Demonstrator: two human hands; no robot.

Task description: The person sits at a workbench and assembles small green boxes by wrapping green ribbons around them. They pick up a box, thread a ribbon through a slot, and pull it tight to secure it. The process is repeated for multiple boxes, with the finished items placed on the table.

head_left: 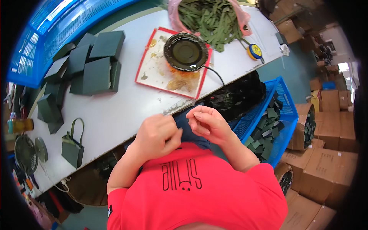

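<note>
My left hand [158, 132] is closed above my lap near the table's front edge, its back toward me, and whatever it may hold is hidden. Close to its right, my right hand [209, 123] has its fingers curled in toward the thumb; I cannot make out anything in them. Beyond the hands, a round black hot plate [185, 51] with a cord sits on a stained white board with a red rim [159, 78]. A small dark green box with a ribbon handle [73, 151] stands at the left.
Several dark green boxes [100, 76] are stacked at the far left beside a blue crate [28, 57]. A pink bag [242, 19] holds green ribbon strips [209, 17], next to a blue-yellow round tin [254, 51]. At right, a blue basket [287, 103] holds green pieces; cartons [326, 172] stand beyond.
</note>
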